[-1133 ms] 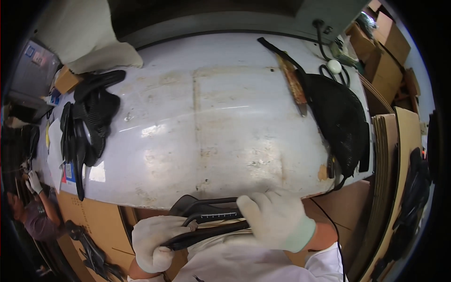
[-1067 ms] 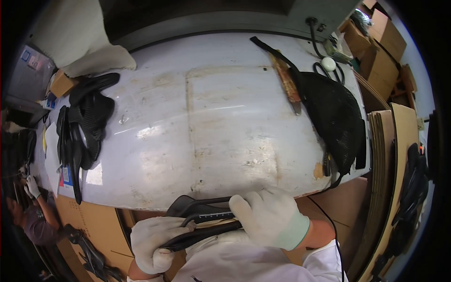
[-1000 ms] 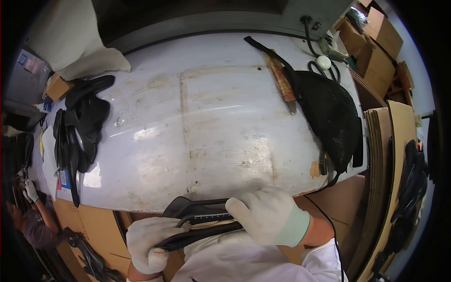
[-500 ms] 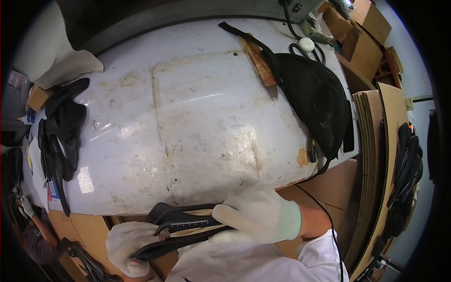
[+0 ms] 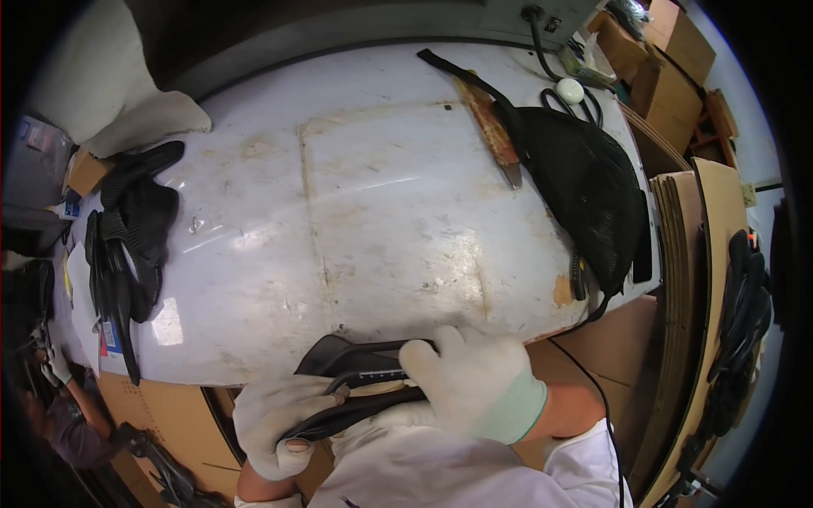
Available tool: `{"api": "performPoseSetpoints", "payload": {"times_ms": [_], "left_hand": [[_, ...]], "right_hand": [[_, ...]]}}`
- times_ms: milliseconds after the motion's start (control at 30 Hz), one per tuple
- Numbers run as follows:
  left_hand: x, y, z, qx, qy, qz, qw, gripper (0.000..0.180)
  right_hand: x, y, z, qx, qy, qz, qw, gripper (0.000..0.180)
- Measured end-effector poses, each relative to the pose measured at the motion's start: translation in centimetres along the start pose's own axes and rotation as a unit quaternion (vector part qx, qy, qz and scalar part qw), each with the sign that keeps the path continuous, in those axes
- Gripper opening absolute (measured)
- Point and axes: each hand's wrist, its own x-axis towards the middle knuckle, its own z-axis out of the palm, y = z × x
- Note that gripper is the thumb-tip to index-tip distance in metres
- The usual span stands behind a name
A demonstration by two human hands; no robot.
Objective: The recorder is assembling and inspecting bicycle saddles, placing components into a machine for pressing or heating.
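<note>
Black strap piece lengthwise left-right between both gloved hands.

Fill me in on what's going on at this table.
A person in white gloves holds a flat black piece at the near edge of a scuffed white table. The left hand grips its lower end and the right hand presses over its top. A black mesh piece lies at the far right beside a rusty blade, and a pile of black pieces sits at the left.
</note>
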Motion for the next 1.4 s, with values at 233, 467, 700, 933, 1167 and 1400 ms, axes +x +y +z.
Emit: {"api": "performPoseSetpoints", "payload": {"times_ms": [233, 467, 700, 933, 1167, 1400], "left_hand": [[0.0, 0.1, 0.5, -0.027, -0.017, -0.029, 0.999, 0.045], [-1.2, -0.2, 0.6, -0.136, 0.034, -0.1, 0.985, 0.027], [-1.7, -1.1, 0.0, -0.225, 0.04, -0.109, 0.967, 0.023], [-1.0, -3.1, -1.8, -0.271, -0.047, -0.065, 0.959, 0.029], [-0.1, 0.5, -0.2, -0.122, 0.026, -0.095, 0.988, 0.03], [-0.9, 0.3, -0.1, -0.124, 0.037, -0.143, 0.981, 0.022]], "right_hand": [[-0.6, 0.3, -0.5, -0.128, 0.064, 0.028, 0.989, 0.059], [-0.6, -1.2, -1.2, -0.119, 0.061, 0.006, 0.991, 0.054], [-0.3, -1.8, -1.1, -0.167, 0.055, 0.007, 0.984, 0.052], [-0.1, -1.5, -1.7, -0.163, 0.055, -0.001, 0.985, 0.03], [0.1, -1.7, -1.9, -0.167, 0.034, 0.007, 0.985, 0.037], [0.2, -1.9, -1.8, -0.173, 0.057, 0.009, 0.983, 0.062]]}}
